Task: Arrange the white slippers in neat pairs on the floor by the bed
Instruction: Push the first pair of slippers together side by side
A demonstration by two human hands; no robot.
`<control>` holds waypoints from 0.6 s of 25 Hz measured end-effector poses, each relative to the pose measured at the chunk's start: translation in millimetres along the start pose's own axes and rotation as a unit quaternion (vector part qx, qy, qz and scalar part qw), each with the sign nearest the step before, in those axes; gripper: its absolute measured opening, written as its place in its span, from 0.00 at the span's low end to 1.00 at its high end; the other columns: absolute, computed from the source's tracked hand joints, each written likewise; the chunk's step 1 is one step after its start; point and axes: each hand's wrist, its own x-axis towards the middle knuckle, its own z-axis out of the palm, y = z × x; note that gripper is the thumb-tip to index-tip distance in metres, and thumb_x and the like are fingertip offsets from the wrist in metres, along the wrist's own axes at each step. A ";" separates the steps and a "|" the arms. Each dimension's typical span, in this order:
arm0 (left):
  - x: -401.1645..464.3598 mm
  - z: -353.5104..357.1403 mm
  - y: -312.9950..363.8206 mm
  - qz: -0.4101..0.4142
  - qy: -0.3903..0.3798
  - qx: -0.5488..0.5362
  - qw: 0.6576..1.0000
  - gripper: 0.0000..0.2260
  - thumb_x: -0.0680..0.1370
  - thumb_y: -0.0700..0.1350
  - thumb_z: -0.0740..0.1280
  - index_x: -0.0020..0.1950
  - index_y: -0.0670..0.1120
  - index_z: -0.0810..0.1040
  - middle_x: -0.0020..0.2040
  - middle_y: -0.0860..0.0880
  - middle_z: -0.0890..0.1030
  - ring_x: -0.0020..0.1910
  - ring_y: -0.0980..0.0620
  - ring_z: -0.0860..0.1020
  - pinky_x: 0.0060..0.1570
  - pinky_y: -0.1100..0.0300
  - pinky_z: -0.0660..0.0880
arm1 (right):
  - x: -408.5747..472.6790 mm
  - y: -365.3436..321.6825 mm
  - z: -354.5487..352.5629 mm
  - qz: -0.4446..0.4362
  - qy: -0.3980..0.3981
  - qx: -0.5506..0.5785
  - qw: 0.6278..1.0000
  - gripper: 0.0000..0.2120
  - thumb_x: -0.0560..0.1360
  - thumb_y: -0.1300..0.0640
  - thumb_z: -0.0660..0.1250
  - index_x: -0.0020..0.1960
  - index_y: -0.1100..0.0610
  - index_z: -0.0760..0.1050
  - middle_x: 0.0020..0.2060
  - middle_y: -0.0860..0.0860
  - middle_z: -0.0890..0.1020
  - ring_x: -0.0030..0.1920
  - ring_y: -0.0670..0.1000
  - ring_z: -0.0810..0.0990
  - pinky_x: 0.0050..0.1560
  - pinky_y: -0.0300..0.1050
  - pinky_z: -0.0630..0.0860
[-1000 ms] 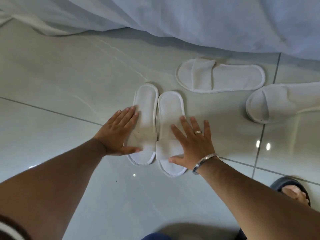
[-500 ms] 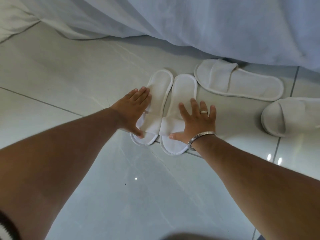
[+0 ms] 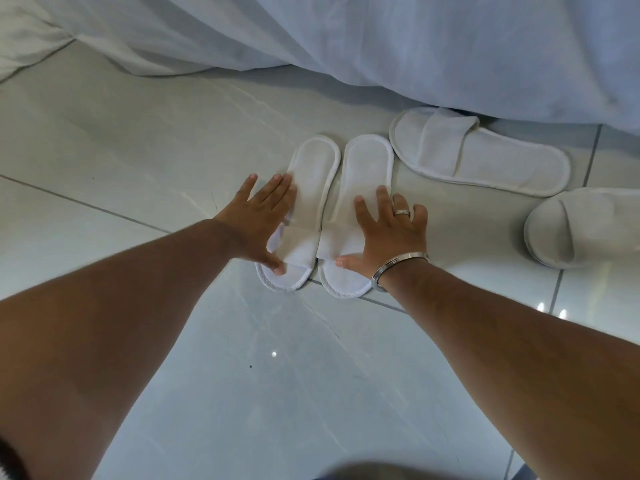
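Left hand (image 3: 258,220) and right hand (image 3: 388,233) flat, fingers spread, gripping nothing, pressing the near slipper pair (image 3: 325,216) on the tiled floor (image 3: 104,140). Beyond, two loose slippers (image 3: 478,161) askew near the bed sheet (image 3: 381,46). Risk: uneven push skewing the pair, bumping the sideways slipper.

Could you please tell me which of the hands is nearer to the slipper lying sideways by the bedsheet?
Right. The right hand rests on the right slipper of the pair, just below-left of the sideways slipper; the left hand is farther left, on the other slipper.
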 end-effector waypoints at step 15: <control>10.7 -15.1 -0.6 -0.015 -0.029 0.039 0.999 0.69 0.60 0.78 0.67 0.79 0.39 0.32 0.80 0.39 0.35 0.80 0.42 0.35 0.76 0.37 0.38 | 1.2 -6.0 -0.6 -0.005 -0.006 -0.013 1.000 0.54 0.60 0.23 0.59 0.75 0.49 0.48 0.76 0.59 0.52 0.73 0.63 0.54 0.68 0.65 0.46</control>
